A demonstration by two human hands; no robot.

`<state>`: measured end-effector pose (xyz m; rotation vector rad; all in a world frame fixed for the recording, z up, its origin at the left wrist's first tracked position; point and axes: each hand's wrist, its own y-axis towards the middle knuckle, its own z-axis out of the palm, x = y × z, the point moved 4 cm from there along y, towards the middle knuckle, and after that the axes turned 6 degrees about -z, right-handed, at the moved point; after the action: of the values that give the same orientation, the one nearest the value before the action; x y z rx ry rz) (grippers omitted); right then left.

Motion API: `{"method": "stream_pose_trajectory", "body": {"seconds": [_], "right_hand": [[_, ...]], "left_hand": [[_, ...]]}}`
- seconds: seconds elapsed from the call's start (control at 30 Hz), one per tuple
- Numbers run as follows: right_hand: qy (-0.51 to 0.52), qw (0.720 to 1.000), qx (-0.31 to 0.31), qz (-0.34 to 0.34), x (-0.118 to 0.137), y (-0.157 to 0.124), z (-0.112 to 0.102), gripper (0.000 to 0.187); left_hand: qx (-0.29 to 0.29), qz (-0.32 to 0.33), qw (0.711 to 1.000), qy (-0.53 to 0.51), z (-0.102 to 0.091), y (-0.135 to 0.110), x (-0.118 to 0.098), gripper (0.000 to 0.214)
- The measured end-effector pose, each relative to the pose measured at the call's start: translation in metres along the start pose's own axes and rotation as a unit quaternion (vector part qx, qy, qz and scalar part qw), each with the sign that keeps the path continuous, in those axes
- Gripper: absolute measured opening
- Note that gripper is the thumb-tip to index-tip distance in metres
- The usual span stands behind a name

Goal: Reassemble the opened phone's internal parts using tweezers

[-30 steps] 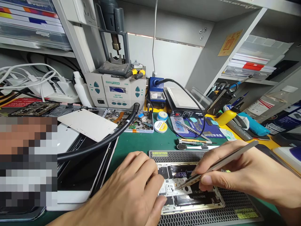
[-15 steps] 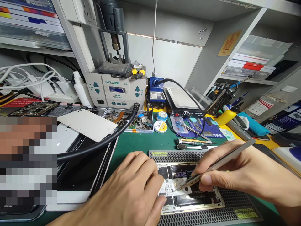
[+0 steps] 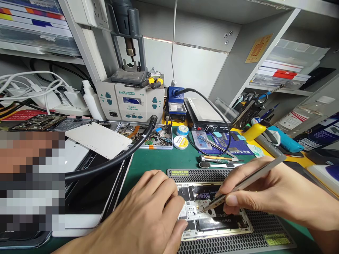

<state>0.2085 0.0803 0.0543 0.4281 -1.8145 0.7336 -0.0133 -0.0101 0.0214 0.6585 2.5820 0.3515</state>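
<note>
An opened phone [image 3: 212, 218] lies on a grey ribbed mat [image 3: 238, 243] at the front of the bench. My left hand [image 3: 143, 218] rests on the phone's left end, fingers curled down onto it and holding it steady. My right hand [image 3: 272, 197] pinches metal tweezers [image 3: 238, 187], whose tips touch the white inner plate of the phone near its middle. Whether the tips hold a small part is too fine to see.
A hot-air station [image 3: 129, 98] with a black hose [image 3: 111, 160] stands behind, next to a parts tray [image 3: 148, 137], solder tins [image 3: 181, 141] and a heating plate [image 3: 203, 113]. Phones and a white panel [image 3: 97, 139] lie to the left. Pens, tools and a yellow bottle [image 3: 254, 131] crowd the right.
The tweezers' rear end has dipped slightly and the right hand has shifted a little. The left hand and phone stay put.
</note>
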Motion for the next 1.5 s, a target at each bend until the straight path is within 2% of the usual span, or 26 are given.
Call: {"method": "stream_pose_trajectory", "body": {"seconds": [0.33,0.9,1.17,1.3,1.5], "right_hand": [[0.027,1.0,-0.002,0.014,-0.003,0.0,0.0,0.015],[0.005,1.0,-0.014,0.008,-0.01,0.003,-0.007,0.017],[0.04,0.998,-0.01,0.042,-0.007,0.003,-0.002,0.022],[0.054,0.997,-0.012,0.045,-0.008,0.005,-0.003,0.025],[0.071,0.997,-0.002,0.044,-0.009,0.009,-0.005,0.024]], "left_hand": [[-0.005,-0.008,1.0,0.006,-0.003,0.001,-0.001,0.006],[-0.01,0.002,1.0,0.026,-0.004,0.001,0.0,0.004],[-0.033,0.038,0.998,0.046,-0.003,0.002,-0.001,0.019],[-0.028,0.037,0.998,0.041,-0.003,0.002,-0.002,0.016],[0.002,0.001,1.0,0.016,-0.002,0.001,-0.001,0.007]]}}
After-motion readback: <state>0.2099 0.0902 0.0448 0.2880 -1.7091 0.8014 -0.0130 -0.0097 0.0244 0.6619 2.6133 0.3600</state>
